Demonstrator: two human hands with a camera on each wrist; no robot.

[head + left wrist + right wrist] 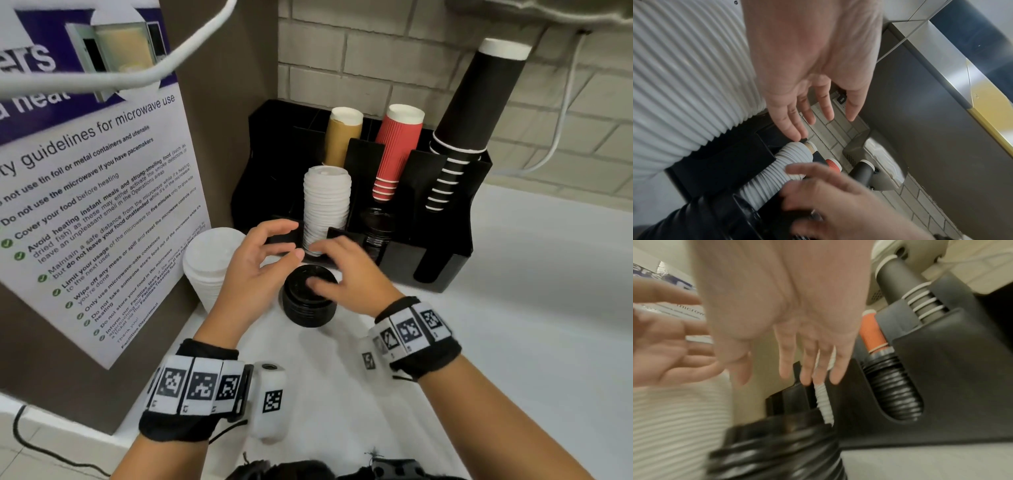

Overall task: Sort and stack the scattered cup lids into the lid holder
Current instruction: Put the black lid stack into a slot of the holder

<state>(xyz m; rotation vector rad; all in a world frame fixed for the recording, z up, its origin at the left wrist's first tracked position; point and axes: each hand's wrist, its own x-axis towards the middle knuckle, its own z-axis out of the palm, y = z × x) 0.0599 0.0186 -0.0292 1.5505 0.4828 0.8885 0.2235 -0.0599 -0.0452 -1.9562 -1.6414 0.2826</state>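
Fingers of the right hand (346,270) lie spread on a black lid stack (310,296) at frame centre; the left hand (260,263) hovers open, empty. Behind, the holder (442,270) contains white lids (325,209), black lids (894,395) visible fully only from the right wrist, and cups (397,150).

Right hand (781,308) spread above black lid stack (774,449) (blurred), holder (941,386) beside

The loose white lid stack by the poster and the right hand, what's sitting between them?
In the head view, the left hand and the black lid stack lie between the loose white lid stack and the right hand.
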